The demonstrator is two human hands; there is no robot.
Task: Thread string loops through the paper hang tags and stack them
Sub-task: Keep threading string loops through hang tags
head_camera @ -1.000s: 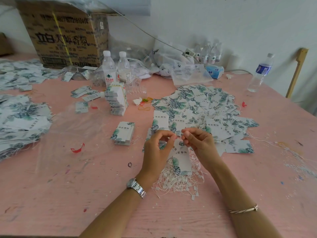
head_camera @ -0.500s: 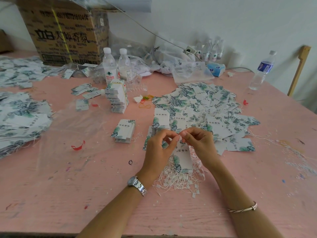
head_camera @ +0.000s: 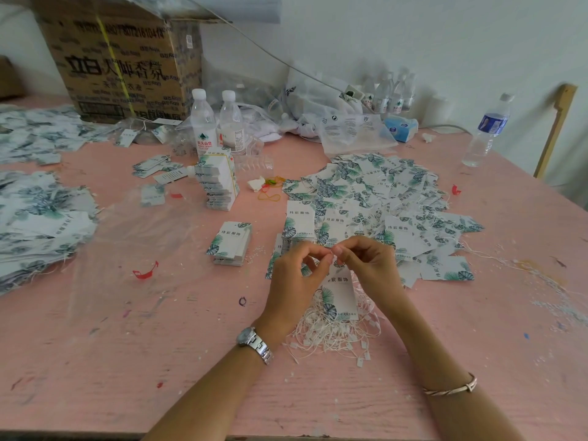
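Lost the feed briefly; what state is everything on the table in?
hang tag, lifted, hanging between both hands.
left hand, pinching its top.
right hand, pinching its top.
string loops, tangled heap under the tag.
loose tags, scattered pile.
tag stack, neat, flat.
water bottles, upright, capped.

Big pink table (head_camera: 95, 361) fills most of the view, pretty scuffed and dotted with paint flecks. Plain white wall (head_camera: 413, 43) behind it from 11 to 2 o'clock. Bare wooden frame (head_camera: 555, 128) sticks up past the table edge at 2 o'clock. Soft, even light.
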